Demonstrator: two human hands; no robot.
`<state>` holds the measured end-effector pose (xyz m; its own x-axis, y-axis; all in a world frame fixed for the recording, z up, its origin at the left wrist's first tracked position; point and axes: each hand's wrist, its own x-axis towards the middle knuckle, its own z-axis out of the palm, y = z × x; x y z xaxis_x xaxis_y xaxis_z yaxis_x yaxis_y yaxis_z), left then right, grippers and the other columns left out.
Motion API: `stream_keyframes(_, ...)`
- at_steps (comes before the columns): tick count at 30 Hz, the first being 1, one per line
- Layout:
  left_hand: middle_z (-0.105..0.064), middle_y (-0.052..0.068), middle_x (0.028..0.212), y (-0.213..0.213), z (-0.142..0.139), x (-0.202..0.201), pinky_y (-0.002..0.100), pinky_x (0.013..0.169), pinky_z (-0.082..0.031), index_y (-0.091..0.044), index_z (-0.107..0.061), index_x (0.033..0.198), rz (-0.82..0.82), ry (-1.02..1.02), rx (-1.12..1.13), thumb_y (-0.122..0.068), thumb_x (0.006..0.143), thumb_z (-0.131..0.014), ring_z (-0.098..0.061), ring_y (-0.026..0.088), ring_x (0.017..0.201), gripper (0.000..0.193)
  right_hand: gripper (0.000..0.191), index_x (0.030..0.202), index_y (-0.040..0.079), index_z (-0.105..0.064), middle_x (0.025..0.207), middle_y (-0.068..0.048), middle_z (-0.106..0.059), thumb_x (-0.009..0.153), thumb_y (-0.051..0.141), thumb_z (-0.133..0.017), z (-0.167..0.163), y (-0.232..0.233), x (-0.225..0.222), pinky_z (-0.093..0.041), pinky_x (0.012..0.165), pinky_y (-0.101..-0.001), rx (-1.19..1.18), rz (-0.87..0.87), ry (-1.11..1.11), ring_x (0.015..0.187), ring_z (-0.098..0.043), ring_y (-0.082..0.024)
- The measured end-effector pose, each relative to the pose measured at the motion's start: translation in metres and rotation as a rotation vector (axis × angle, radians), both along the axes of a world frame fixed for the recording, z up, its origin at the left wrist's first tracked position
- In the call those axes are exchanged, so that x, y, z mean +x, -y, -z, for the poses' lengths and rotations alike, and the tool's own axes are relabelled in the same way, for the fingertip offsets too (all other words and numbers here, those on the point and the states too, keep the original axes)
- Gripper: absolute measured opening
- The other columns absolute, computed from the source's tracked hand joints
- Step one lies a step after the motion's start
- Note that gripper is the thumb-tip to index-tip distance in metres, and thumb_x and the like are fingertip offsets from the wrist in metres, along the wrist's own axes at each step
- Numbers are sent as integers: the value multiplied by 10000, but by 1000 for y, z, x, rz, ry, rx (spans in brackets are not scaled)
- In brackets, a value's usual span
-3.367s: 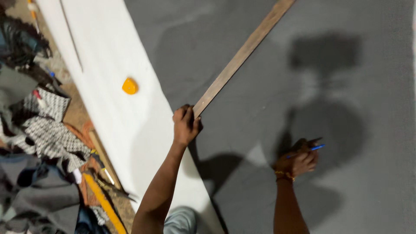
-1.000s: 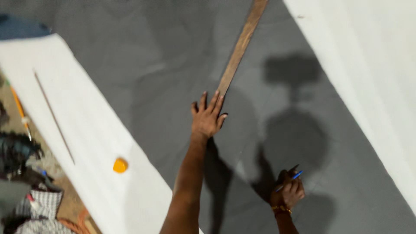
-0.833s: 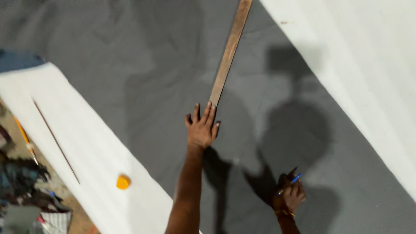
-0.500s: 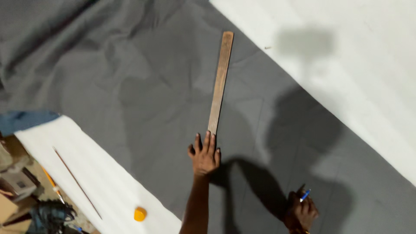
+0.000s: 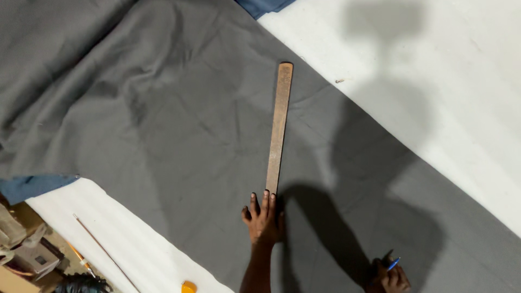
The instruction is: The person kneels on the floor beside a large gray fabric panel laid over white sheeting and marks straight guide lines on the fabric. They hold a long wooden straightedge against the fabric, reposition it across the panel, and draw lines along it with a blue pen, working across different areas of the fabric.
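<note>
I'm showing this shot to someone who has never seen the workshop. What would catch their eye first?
The long, narrow brown wooden straightedge lying near the middle of the wide, creased dark grey cloth, with the left hand pressed flat on its near end. At the bottom right, the right hand grips a small blue marking tool. A bare white surface fills the upper right corner, crossed by a person's shadow.

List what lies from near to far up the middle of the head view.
Left hand pressed flat on the near end of the wooden straightedge → grey cloth beyond its far tip → blue fabric at the top edge.
</note>
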<state>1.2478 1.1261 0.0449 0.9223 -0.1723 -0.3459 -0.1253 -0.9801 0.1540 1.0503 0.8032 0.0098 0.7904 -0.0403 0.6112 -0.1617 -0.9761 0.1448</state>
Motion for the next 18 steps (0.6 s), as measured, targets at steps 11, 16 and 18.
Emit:
stream_keyframes(11, -381, 30, 1591, -1, 7, -2, 692, 1089, -202, -187, -468, 1500, 20, 87, 18, -430, 942, -569, -266, 422, 1467, 617, 163, 1017, 164, -676, 928, -64, -727, 929, 78, -783, 3, -3, 3, -439, 843, -416, 41, 54, -5, 913, -670, -263)
stream_keyframes(16, -405, 21, 1579, -1, 9, -4, 691, 1085, -220, -180, -517, 1467, 11, 104, 17, -441, 937, -590, -301, 419, 1460, 595, 173, 1078, 142, -662, 994, -69, -745, 943, 75, -747, -4, -16, -7, -421, 899, -430, 162, 110, -5, 969, -654, -275)
stream_keyframes(18, -413, 25, 1576, -1, 8, -3, 688, 1074, -225, -185, -520, 1466, 28, 155, 8, -435, 924, -599, -313, 421, 1448, 603, 291, 1218, 68, -650, 1133, -148, -716, 932, 102, -697, -32, -21, -10, -424, 933, -477, 323, 120, -286, 1056, -630, -326)
